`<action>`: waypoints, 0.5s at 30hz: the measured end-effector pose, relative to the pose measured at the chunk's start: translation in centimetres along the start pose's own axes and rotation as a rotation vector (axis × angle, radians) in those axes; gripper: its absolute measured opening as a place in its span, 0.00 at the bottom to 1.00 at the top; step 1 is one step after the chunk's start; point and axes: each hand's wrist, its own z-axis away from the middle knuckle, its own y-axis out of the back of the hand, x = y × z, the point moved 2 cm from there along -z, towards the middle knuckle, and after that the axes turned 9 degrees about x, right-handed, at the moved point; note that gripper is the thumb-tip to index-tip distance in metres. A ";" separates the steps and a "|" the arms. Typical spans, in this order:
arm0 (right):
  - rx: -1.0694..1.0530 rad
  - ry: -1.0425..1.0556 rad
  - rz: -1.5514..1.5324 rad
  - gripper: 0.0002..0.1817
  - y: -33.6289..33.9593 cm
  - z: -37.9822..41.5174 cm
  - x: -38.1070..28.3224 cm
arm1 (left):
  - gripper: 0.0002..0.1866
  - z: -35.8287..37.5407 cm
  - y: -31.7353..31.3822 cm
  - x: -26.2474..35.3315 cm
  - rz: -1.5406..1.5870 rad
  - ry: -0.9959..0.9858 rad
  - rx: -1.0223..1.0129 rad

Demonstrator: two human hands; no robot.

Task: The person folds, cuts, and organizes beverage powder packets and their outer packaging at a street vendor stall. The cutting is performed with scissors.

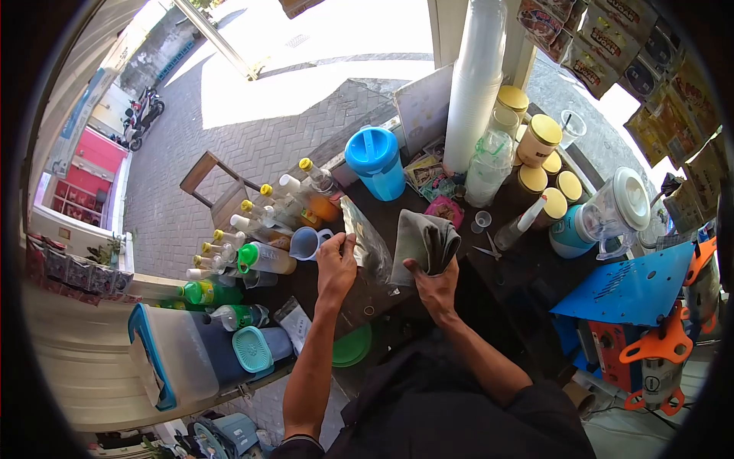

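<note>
My left hand [337,268] is closed at the left edge of a clear, crinkled plastic packet [368,243], its thumb and fingers pinched together. The packet has a pale strip along its upper left side; its contents cannot be made out. Wrapped around the lower part of a folded grey-green cloth [420,243] is my right hand [436,289], with the thumb on the near face. The cloth stands just right of the packet, above the dark table [367,297]. A translucent measuring jug [305,243] is just left of my left hand.
Capped bottles [264,218] crowd the left, beyond a lidded storage box [183,352]. A blue water jug [375,162] and tall stacked cups [475,84] stand at the back. Scissors [486,252], yellow-lidded jars [539,139], a blender [612,210] and a blue metal machine [627,287] occupy the right.
</note>
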 end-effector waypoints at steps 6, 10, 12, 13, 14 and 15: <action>-0.244 -0.014 -0.086 0.20 -1.9 3.5 5.5 | 0.18 1.1 -0.4 -1.8 -0.023 -0.130 0.123; -0.282 -0.075 0.132 0.20 2.1 4.9 10.2 | 0.17 2.5 -0.7 -2.9 0.030 0.042 0.085; -0.165 -0.125 0.053 0.19 0.5 4.6 7.8 | 0.18 2.7 -0.7 -2.2 0.055 0.048 0.060; -0.103 0.148 0.131 0.19 -0.4 3.2 4.3 | 0.18 2.2 -0.6 -1.8 0.016 -0.079 0.061; -0.045 0.420 0.210 0.19 -1.1 3.0 2.2 | 0.18 1.9 -0.5 -1.5 -0.021 -0.202 0.063; -0.043 0.417 0.215 0.19 -1.8 3.6 2.4 | 0.18 1.3 -0.7 -2.1 0.033 -0.114 0.023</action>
